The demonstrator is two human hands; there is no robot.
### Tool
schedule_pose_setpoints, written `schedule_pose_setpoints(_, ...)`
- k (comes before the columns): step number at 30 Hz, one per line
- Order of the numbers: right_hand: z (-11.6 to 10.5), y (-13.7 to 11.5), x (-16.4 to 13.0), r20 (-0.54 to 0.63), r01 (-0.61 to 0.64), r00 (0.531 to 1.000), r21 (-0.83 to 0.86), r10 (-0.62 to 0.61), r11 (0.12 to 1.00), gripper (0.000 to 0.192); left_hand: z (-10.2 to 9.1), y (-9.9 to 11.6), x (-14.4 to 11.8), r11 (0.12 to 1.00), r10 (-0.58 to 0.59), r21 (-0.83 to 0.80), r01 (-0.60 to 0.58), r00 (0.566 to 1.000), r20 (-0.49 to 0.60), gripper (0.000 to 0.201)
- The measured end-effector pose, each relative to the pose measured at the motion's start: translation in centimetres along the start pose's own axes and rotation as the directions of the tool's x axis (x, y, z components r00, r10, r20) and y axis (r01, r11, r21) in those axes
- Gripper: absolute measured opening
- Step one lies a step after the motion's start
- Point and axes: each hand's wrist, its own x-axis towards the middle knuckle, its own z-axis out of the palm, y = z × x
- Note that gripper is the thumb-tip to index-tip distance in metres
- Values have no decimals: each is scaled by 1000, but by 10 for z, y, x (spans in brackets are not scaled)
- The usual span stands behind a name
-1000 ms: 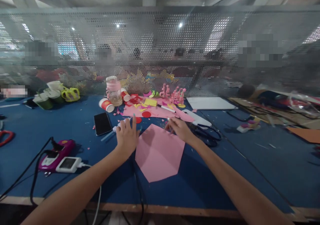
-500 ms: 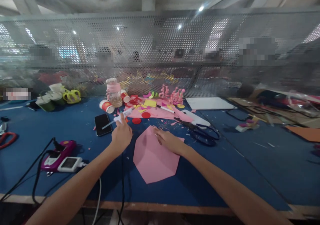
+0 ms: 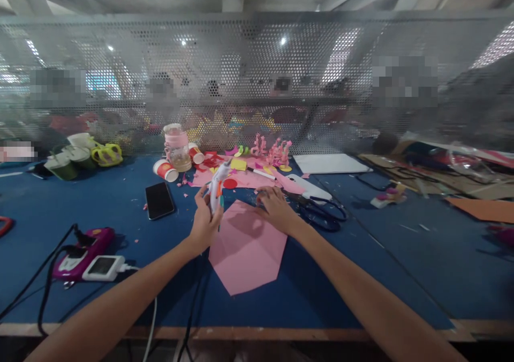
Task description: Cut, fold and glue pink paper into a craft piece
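My left hand [image 3: 204, 223] grips a white glue gun [image 3: 217, 185] with an orange trigger, held upright over the left edge of a pink paper sheet [image 3: 247, 249]. The gun's black cord runs down toward the table's front edge. My right hand [image 3: 275, 208] rests flat on the far right corner of the pink sheet, fingers spread, holding nothing. The sheet lies on the blue table [image 3: 361, 265] right in front of me.
A black phone [image 3: 159, 200] lies left of my hands. Black scissors [image 3: 321, 211] sit to the right. Paper scraps, red cups [image 3: 165, 170] and a jar [image 3: 176, 147] crowd the far middle. A magenta device and white charger [image 3: 86, 257] with cables lie at the near left. A perforated metal screen [image 3: 257, 78] backs the table.
My left hand picked the glue gun up off the table and turned it upright, moving right to the sheet's edge. My right hand stayed at the sheet's far side, shifting slightly.
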Motion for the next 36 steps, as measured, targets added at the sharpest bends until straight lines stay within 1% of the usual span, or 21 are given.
schedule_pose_setpoints(2, -1, -10, -2, -18, -38, 999, 176, 42, 984, 39, 1, 2, -3, 999, 19, -45, -17, 999, 40, 55)
schedule_pose_setpoints(3, 0, -17, -3, 9, -63, 998, 304, 64, 950, 41, 3, 4, -6, 997, 22, -71, -18, 998, 62, 56)
schedule_pose_setpoints(4, 2, -26, -3, 58, -108, 994, 443, 91, 890, 43, 4, 6, -9, 996, 29, -89, -21, 996, 84, 57)
schedule_pose_setpoints(5, 4, -35, -4, 119, -165, 986, 585, 118, 794, 45, 7, 8, -12, 995, 38, -100, -27, 993, 111, 58)
schedule_pose_setpoints(6, 6, -44, -5, 186, -233, 972, 715, 142, 660, 47, 9, 11, -15, 994, 46, -104, -31, 988, 145, 58)
schedule_pose_setpoints(8, 10, -60, -6, 309, -348, 937, 870, 163, 349, 48, 14, 15, -22, 992, 84, -109, -63, 977, 198, 54)
schedule_pose_setpoints(10, 11, -74, -6, 384, -403, 903, 913, 192, 69, 48, 18, 20, -27, 989, 134, -99, -114, 965, 226, 48)
schedule_pose_setpoints(12, 7, -83, -5, 425, -407, 872, 905, 241, -125, 44, 20, 24, -29, 987, 156, -65, -144, 949, 275, 43)
schedule_pose_setpoints(14, 1, -87, -2, 443, -385, 834, 895, 330, -226, 37, 19, 25, -29, 986, 162, -28, -162, 928, 336, 44)
schedule_pose_setpoints(17, -9, -80, 5, 417, -319, 760, 908, 499, -273, 28, 18, 22, -31, 963, 226, 67, -263, 916, 332, 55)
schedule_pose_setpoints(19, -18, -67, 11, 359, -260, 706, 933, 610, -249, 28, 18, 19, -33, 914, 296, 176, -364, 899, 323, 63)
schedule_pose_setpoints(21, -28, -48, 15, 273, -230, 627, 960, 730, -162, 31, 19, 18, -36, 849, 321, 267, -455, 847, 424, 72)
schedule_pose_setpoints(22, -33, -38, 16, 223, -229, 607, 968, 763, -101, 33, 19, 19, -37, 818, 305, 291, -496, 804, 511, 78)
schedule_pose_setpoints(23, -39, -28, 16, 155, -239, 605, 971, 781, -8, 35, 20, 20, -38, 790, 272, 299, -535, 744, 611, 84)
schedule_pose_setpoints(24, -44, -19, 16, 64, -264, 602, 957, 796, 123, 35, 20, 23, -39, 766, 228, 296, -570, 672, 704, 91)
schedule_pose_setpoints(25, -48, -11, 16, -24, -327, 594, 906, 804, 269, 35, 20, 25, -39, 748, 182, 288, -597, 603, 777, 96)
schedule_pose_setpoints(27, -54, 0, 14, -166, -498, 596, 691, 786, 524, 34, 19, 31, -39, 724, 113, 273, -633, 500, 859, 96)
schedule_pose_setpoints(29, -55, 5, 11, -297, -598, 629, 405, 718, 691, 31, 17, 35, -37, 705, 80, 265, -658, 445, 892, 91)
schedule_pose_setpoints(31, -51, 7, 10, -369, -597, 703, 161, 608, 786, 27, 14, 38, -34, 693, 61, 258, -673, 412, 909, 88)
schedule_pose_setpoints(34, -42, 8, 8, -319, -535, 811, -63, 491, 843, 22, 8, 40, -32, 685, 39, 240, -688, 364, 931, 84)
schedule_pose_setpoints(36, -36, 9, 7, -265, -510, 847, -160, 461, 845, 24, 4, 41, -33, 684, 36, 232, -692, 350, 936, 84)
